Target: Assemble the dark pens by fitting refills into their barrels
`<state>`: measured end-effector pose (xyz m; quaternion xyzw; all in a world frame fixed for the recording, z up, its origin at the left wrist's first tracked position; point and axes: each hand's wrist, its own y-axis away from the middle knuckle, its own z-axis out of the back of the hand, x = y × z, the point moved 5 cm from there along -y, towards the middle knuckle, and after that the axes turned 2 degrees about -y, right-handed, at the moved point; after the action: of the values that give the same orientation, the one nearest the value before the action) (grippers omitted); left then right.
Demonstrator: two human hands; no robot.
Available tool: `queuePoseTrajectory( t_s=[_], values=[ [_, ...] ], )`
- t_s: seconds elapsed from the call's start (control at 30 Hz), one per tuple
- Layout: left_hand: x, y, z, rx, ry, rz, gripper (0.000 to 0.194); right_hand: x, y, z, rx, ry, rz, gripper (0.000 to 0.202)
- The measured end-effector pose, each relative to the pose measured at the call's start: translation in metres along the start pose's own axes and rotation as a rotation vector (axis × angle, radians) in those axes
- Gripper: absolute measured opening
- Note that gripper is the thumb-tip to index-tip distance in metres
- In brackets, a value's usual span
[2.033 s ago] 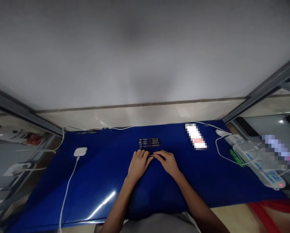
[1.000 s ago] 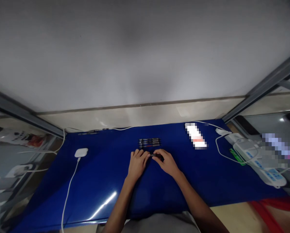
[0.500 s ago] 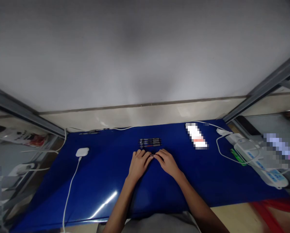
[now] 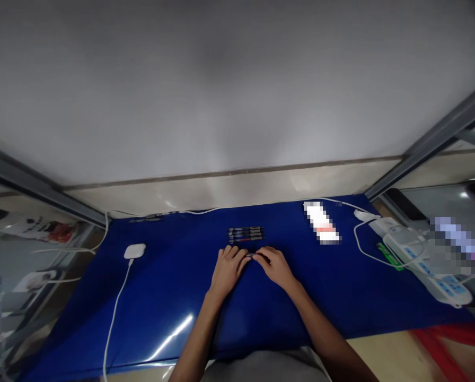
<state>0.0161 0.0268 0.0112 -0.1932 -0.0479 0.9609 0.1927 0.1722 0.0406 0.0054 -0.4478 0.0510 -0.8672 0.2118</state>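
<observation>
Several dark pens (image 4: 245, 234) lie side by side in a stack of rows on the blue table (image 4: 174, 286). Just below them, my left hand (image 4: 228, 268) and my right hand (image 4: 275, 267) meet at the fingertips. Between them is a small dark pen-like item (image 4: 251, 255), mostly covered by the fingers. Both hands pinch it, the left from its left side and the right from its right side, low over the table.
A white case (image 4: 134, 251) with a cable lies at the left. Thin dark pens (image 4: 147, 219) rest near the back left edge. A blurred bright phone (image 4: 322, 223) is right of the pens. Further right are a green packet (image 4: 389, 255) and a white power strip (image 4: 432, 276) with cables.
The right hand's fingers have shifted slightly, and a little more of the item between the hands shows. The view has tilted very slightly. The pens stay where they were.
</observation>
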Motion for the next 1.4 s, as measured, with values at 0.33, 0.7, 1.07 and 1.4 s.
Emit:
queuePoseTrajectory(
  t_s=[0.33,0.7,1.07,1.4],
  values=[
    [0.005,0.002,0.007,-0.320,1.132,0.271,0.019,0.000,0.000,-0.003,0.064,-0.435,-0.066,0.036],
    [0.017,0.011,-0.004,-0.258,1.168,0.461,0.033,-0.017,0.000,0.005,-0.084,-0.636,-0.268,0.018],
    [-0.012,0.010,-0.016,0.000,1.243,0.446,0.035,-0.031,0.003,0.014,-0.317,-0.946,-0.352,0.031],
    [-0.049,-0.005,-0.033,0.085,1.100,0.363,0.033,-0.024,0.000,0.005,-0.186,-1.485,-0.495,0.049]
  ],
)
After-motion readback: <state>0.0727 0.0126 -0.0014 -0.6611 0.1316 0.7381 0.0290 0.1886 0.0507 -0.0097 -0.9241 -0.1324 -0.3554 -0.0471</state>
